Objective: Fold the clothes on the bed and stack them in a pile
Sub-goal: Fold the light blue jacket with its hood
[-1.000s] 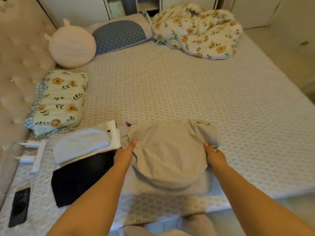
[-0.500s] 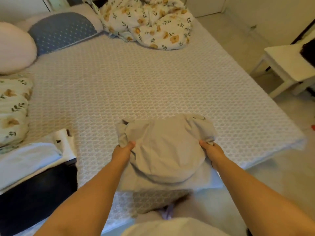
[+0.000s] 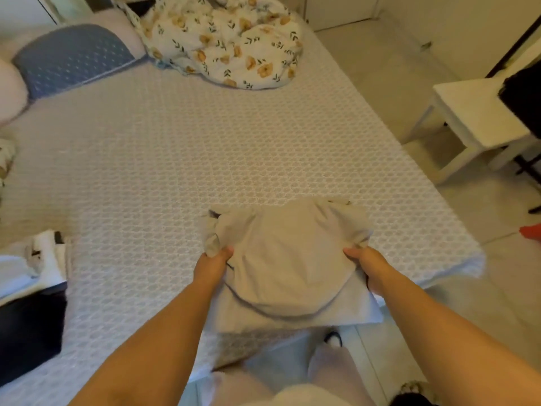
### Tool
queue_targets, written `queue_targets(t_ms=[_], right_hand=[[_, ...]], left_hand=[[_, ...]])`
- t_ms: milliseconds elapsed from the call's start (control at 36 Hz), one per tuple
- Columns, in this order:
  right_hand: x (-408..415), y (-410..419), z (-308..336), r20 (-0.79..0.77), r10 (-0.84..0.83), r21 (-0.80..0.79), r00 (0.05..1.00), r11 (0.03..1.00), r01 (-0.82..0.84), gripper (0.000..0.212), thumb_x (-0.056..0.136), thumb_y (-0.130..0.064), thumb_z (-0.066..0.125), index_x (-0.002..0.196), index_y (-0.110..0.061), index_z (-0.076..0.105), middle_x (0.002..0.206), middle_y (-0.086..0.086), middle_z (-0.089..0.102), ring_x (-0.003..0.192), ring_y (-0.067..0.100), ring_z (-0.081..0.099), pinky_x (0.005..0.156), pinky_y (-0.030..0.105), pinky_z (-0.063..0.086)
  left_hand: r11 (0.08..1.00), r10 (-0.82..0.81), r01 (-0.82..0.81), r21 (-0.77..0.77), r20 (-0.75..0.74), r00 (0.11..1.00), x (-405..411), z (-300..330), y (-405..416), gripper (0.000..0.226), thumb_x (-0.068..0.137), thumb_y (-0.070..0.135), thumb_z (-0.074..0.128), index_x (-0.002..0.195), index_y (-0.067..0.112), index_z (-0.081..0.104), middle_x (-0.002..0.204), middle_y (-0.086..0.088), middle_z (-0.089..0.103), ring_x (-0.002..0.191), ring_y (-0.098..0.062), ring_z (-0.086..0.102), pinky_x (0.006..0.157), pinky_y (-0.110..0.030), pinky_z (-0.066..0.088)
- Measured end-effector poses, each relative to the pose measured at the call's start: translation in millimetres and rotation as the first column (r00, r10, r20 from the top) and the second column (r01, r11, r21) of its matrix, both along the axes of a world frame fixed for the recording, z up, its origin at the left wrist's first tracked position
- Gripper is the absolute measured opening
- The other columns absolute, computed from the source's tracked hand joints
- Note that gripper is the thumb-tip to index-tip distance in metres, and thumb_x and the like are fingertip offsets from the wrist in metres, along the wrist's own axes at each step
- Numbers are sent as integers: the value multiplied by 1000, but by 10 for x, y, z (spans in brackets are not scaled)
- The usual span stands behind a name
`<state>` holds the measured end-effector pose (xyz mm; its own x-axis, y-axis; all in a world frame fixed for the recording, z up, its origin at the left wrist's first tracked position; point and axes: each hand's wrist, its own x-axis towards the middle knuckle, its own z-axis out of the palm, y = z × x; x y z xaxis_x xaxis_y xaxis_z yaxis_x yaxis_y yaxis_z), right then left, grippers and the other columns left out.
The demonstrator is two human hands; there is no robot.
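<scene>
— At the near edge of the bed, what is being held?

— A beige garment, partly folded. The left hand pinches its left side, thumb on top and fingers under the cloth; the right hand grips the right side the same way.

— Why hold it by both sides?

— Probably to keep the fold square while it is doubled over or carried to the stack. The folded pile, white pieces over a dark one, sits well apart at the left edge of the view.

— How does the garment look?

— Soft and thin, rumpled at the far corners. Its upper layer curves in a rounded hem over a flatter layer, which hangs slightly past the mattress edge.
</scene>
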<state>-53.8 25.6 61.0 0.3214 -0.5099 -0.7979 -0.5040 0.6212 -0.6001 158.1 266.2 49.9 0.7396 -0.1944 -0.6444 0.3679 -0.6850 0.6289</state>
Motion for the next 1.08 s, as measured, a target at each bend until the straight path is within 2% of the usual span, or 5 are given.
queue_targets(t_ms=[111, 278, 500, 889, 1083], right_hand=[[-236, -529, 29, -8, 27, -13, 1000, 1000, -27, 46, 93, -13, 57, 137, -5, 46, 131, 16, 56, 114, 34, 54, 93, 42, 43], [-590, -1117, 40, -83, 28, -24, 996, 999, -30, 43, 93, -12, 56, 135, -4, 47, 128, 16, 57, 94, 29, 54, 81, 39, 41], [-881, -1703, -97, -140, 11, -90, 990, 996, -24, 53, 93, -16, 57, 142, -3, 39, 137, 17, 50, 119, 36, 50, 91, 41, 42], [-1663, -3231, -537, -152, 11, 6, 988, 1000, -10, 49, 88, -13, 59, 135, -7, 48, 127, 16, 59, 110, 35, 56, 97, 45, 44], [-2021, -4014, -901, -173, -5, 14, 985, 1000, 7, 48, 89, -6, 56, 136, -7, 48, 127, 17, 59, 103, 31, 58, 87, 39, 46]], left_hand=[[998, 63, -63, -3, -25, 998, -329, -30, -485, 66, 89, 38, 63, 140, 2, 42, 141, -20, 47, 125, -37, 47, 103, -44, 38], [995, 101, -102, -20, -76, 992, -735, -105, -1053, 67, 87, 39, 64, 139, 2, 43, 139, -19, 48, 123, -37, 48, 103, -45, 39], [992, 105, -114, -61, -130, 986, -998, -270, -1679, 64, 86, 38, 65, 137, 4, 46, 136, -17, 52, 119, -37, 51, 101, -45, 41], [984, 158, -169, -61, -151, 976, -1833, -696, -3109, 62, 85, 37, 67, 136, 7, 48, 133, -15, 55, 117, -34, 53, 99, -44, 43], [978, 163, -185, -92, -211, 964, -2344, -1135, -3830, 58, 87, 36, 65, 136, 9, 49, 131, -13, 57, 115, -33, 55, 101, -49, 44]])
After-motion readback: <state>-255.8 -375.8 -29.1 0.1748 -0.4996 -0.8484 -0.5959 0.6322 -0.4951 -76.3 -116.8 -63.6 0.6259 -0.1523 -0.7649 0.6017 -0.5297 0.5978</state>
